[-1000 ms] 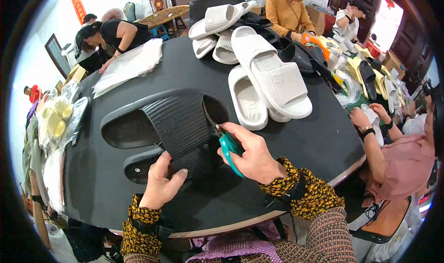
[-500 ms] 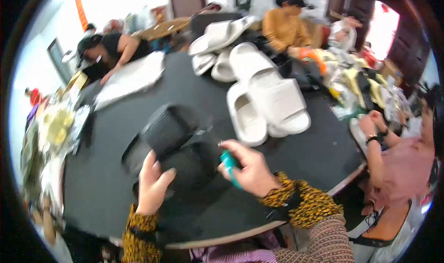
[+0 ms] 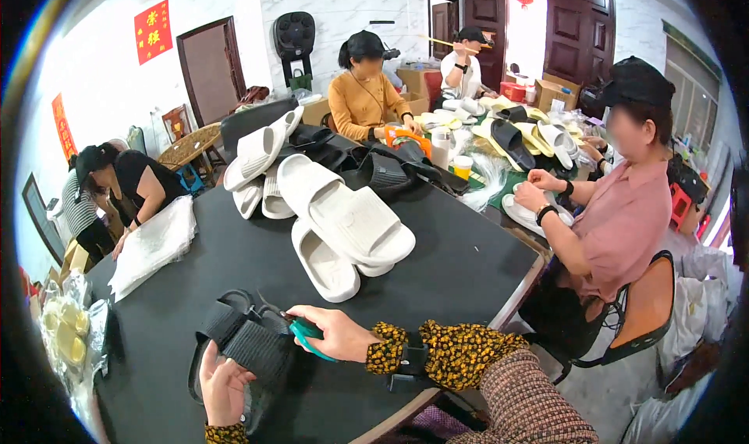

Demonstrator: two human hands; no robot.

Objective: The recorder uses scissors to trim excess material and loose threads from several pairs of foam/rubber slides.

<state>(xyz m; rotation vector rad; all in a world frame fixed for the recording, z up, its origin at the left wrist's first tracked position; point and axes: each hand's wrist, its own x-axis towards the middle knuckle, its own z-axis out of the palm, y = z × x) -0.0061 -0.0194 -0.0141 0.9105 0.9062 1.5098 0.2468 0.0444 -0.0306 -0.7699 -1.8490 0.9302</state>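
Note:
A pair of black slippers (image 3: 253,350) with ribbed straps lies on the near left of the dark table. My left hand (image 3: 222,383) grips the near side of the pair, with forefinger and thumb against a strap; its other fingers are partly hidden. Closed around teal-handled scissors (image 3: 310,336), my right hand (image 3: 343,335) is beside the slippers' right edge. The scissors' dark blades point toward the straps. Beyond my hands, several white slippers (image 3: 355,225) are piled, some overlapping.
The black tabletop (image 3: 437,288) carries a stack of clear plastic bags (image 3: 154,245) at far left. Bagged yellow slippers (image 3: 66,331) are at its left edge. More black slippers (image 3: 382,171) lie behind the white pile. Several people work around the table, one in pink (image 3: 616,210) at right.
The view has swung right and tilted up, so the scene sits differently in it. My right hand and the scissors are now closer to the slippers' straps.

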